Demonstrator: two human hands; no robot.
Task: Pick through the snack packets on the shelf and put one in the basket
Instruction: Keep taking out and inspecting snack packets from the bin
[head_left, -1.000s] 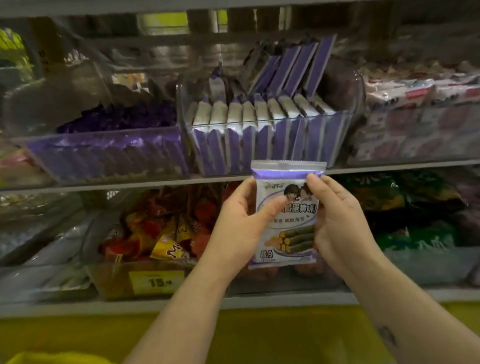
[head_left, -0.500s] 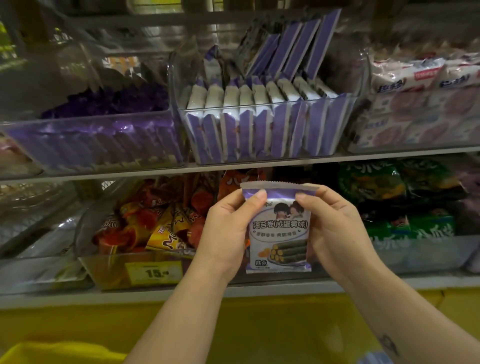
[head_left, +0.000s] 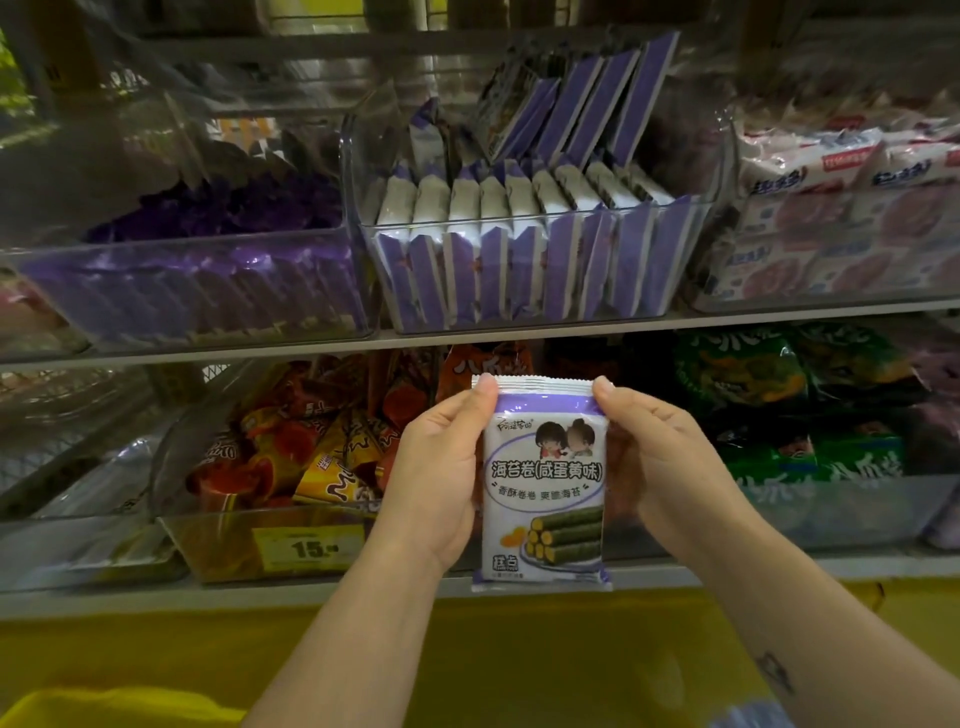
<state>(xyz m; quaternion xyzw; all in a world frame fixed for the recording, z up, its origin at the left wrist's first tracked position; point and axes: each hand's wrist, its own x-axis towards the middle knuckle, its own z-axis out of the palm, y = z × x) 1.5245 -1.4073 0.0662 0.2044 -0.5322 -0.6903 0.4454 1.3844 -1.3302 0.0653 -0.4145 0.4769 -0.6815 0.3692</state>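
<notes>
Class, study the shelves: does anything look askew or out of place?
In the clear bin on the upper shelf, the back packets lean tilted above the neat front row. The packet in the left hand and right hand looks undamaged.

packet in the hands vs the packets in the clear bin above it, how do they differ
The held packet faces the camera, front print showing; the bin packets stand edge-on in a row. The held packet is gripped by the left hand and right hand; the bin packets are untouched. Both are purple and white.
</notes>
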